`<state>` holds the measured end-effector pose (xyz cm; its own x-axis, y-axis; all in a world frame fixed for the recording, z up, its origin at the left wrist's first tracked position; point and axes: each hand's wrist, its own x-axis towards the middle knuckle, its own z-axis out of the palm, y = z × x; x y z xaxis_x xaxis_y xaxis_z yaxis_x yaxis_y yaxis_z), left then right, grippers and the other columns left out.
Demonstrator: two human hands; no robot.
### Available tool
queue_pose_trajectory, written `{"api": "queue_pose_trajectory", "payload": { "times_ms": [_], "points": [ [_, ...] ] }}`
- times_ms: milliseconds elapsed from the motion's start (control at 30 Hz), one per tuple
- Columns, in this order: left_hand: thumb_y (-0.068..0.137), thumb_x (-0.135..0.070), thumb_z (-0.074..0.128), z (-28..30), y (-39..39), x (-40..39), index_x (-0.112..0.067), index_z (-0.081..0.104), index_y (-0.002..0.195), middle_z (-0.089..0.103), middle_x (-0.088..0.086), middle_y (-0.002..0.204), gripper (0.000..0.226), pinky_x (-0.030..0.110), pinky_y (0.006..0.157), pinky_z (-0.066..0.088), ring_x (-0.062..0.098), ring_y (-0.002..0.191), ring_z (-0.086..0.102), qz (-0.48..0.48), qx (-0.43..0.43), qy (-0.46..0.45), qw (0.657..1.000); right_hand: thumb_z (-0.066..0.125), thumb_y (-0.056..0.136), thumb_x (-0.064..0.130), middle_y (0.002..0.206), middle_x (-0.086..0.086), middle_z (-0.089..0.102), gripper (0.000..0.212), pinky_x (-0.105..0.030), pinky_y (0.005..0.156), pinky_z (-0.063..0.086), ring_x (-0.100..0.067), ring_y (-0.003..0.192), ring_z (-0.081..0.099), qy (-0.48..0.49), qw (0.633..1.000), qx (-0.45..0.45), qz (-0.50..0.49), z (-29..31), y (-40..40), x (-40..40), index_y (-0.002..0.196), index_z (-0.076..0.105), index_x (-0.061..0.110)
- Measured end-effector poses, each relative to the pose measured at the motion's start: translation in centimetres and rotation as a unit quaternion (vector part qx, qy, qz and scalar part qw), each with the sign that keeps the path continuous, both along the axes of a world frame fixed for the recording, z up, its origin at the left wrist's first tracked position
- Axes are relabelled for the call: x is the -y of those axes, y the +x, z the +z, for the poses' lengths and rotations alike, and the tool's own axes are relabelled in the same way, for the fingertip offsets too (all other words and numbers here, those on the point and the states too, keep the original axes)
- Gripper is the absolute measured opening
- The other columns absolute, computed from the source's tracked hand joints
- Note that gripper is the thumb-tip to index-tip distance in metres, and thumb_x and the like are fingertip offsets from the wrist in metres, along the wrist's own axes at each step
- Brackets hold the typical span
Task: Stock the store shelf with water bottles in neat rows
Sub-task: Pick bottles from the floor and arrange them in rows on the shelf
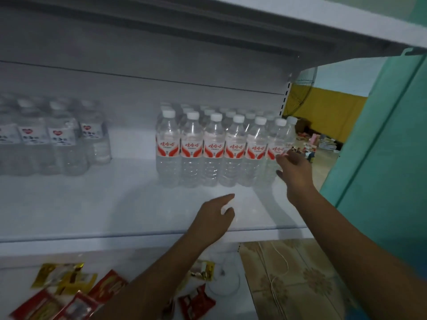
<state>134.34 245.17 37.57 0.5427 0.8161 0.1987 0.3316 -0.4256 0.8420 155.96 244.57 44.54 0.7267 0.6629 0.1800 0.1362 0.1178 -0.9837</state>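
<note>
My right hand, fingers straight, presses the rightmost water bottle in the front row on the white shelf. My left hand holds something small and white. I should nudge gently, keeping labels forward and caps level.

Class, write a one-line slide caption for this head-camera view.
Right hand touches the end water bottle of a red-labelled row on the white shelf; left hand hovers nearby.

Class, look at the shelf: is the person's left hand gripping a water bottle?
No. The left hand hovers low over the bare shelf before the red-labelled bottles, holding only something small and white.
</note>
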Motion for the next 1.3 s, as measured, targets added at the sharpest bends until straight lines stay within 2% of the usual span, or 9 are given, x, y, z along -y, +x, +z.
{"api": "queue_pose_trajectory", "payload": {
  "times_ms": [133,400,700,800,1000,1100,1200,1267,1300],
  "points": [
    [0.097,-0.018,0.049,0.8,-4.9,0.4,-0.02,0.046,0.139,0.043,-0.004,0.145,0.043,0.003,0.097,0.017,0.005,0.132,0.037,0.051,0.029,0.019,0.998,0.067,0.091,0.02,0.131,-0.001,0.055,0.051,-0.042,0.103,0.048,-0.019,0.115,0.057,0.008,0.998,0.046,0.052,-1.6,-6.7,2.4,0.138,0.05,0.012],
    [0.096,-0.017,0.051,1.8,-19.3,1.4,-0.019,0.049,0.138,0.047,-0.004,0.143,0.043,0.003,0.095,0.02,0.006,0.131,0.041,0.19,0.036,0.044,0.98,0.065,0.093,0.023,0.137,0.001,0.054,0.05,-0.041,0.105,0.047,-0.017,0.123,0.054,-0.003,0.972,0.097,0.213,-1.3,-23.0,0.1,0.139,0.049,0.017],
    [0.096,-0.019,0.048,0.0,-39.5,8.2,-0.025,0.048,0.138,0.048,-0.015,0.136,0.043,0.018,0.103,0.032,0.001,0.127,0.042,0.4,0.05,0.008,0.915,0.065,0.092,0.023,0.121,0.011,0.059,0.036,-0.041,0.102,0.05,-0.008,0.112,0.058,-0.018,0.9,0.093,0.426,-5.6,-44.3,0.1,0.127,0.059,0.019],
    [0.096,-0.017,0.046,-1.6,-45.6,12.8,-0.025,0.049,0.138,0.055,-0.012,0.128,0.043,0.011,0.09,0.041,-0.003,0.109,0.052,0.486,0.07,-0.006,0.871,0.065,0.091,0.022,0.115,0.013,0.06,0.031,-0.041,0.101,0.05,-0.007,0.11,0.06,-0.04,0.854,0.092,0.511,-8.1,-51.7,1.3,0.122,0.061,0.019],
    [0.097,-0.022,0.045,-5.1,-54.3,25.2,-0.026,0.046,0.14,0.047,-0.012,0.142,0.043,0.029,0.11,0.032,0.004,0.132,0.039,0.666,0.055,-0.05,0.743,0.062,0.093,0.018,0.116,0.003,0.063,0.031,-0.043,0.102,0.05,-0.014,0.111,0.061,-0.09,0.706,0.096,0.696,-12.8,-66.5,7.7,0.124,0.061,0.014],
    [0.097,-0.022,0.045,-6.2,-55.3,31.7,-0.024,0.048,0.139,0.051,-0.01,0.139,0.041,0.023,0.104,0.036,0.002,0.124,0.047,0.736,0.034,-0.07,0.673,0.063,0.093,0.021,0.112,0.01,0.061,0.028,-0.04,0.101,0.051,-0.011,0.111,0.059,-0.097,0.632,0.11,0.761,-13.9,-71.8,12.9,0.121,0.061,0.02],
    [0.095,-0.023,0.046,-6.2,-54.1,37.9,-0.028,0.054,0.132,0.062,-0.01,0.121,0.038,0.016,0.089,0.044,-0.003,0.096,0.058,0.798,0.037,-0.084,0.595,0.063,0.093,0.022,0.111,0.012,0.061,0.03,-0.038,0.101,0.051,-0.01,0.111,0.059,-0.083,0.557,0.111,0.819,-14.4,-74.8,18.4,0.122,0.062,0.019],
    [0.093,-0.023,0.047,-5.6,-52.4,41.3,-0.023,0.056,0.131,0.062,-0.008,0.124,0.039,0.022,0.099,0.042,0.004,0.113,0.056,0.827,0.052,-0.074,0.554,0.062,0.094,0.022,0.117,0.006,0.062,0.031,-0.038,0.099,0.052,-0.01,0.111,0.059,-0.084,0.504,0.107,0.853,-14.6,-75.5,21.9,0.125,0.061,0.016],
    [0.094,-0.022,0.047,-5.1,-51.2,42.7,-0.023,0.056,0.131,0.061,-0.012,0.123,0.039,0.018,0.098,0.04,0.001,0.115,0.054,0.843,0.054,-0.071,0.53,0.061,0.094,0.021,0.119,0.004,0.061,0.033,-0.037,0.097,0.053,-0.01,0.11,0.059,-0.085,0.478,0.105,0.868,-14.7,-75.6,23.4,0.126,0.06,0.014]
  ]
}}
